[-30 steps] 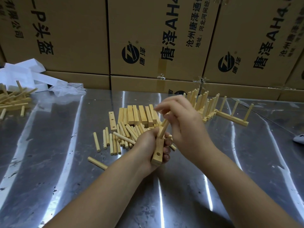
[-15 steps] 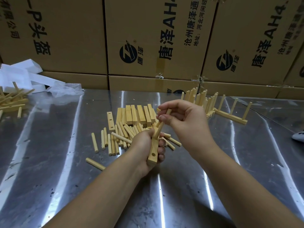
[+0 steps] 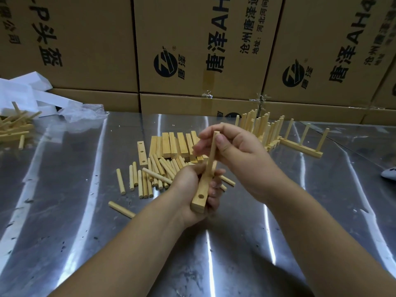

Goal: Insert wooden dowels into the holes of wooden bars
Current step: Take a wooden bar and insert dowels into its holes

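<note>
My left hand (image 3: 190, 189) grips a pale wooden bar (image 3: 200, 195) held above the table, its near end showing an empty round hole. My right hand (image 3: 237, 153) pinches a wooden dowel (image 3: 212, 151) that stands nearly upright, its lower end meeting the bar between my left fingers; the joint itself is hidden. Loose dowels (image 3: 150, 176) lie scattered on the metal table just behind my left hand, and a stack of bars (image 3: 171, 144) lies beyond them. One bar with three holes (image 3: 142, 152) lies at the stack's left.
Finished bars with upright dowels (image 3: 263, 129) stand at the back right, one of them (image 3: 301, 146) apart further right. A single dowel (image 3: 121, 209) lies near left. More wooden pieces (image 3: 12, 129) and white packaging (image 3: 32, 95) sit far left. Cardboard boxes (image 3: 199, 50) wall the back.
My right hand has swung the dowel from a slant to nearly upright over the bar. Both hands sit slightly lower and closer to me; the left keeps its grip on the bar.
</note>
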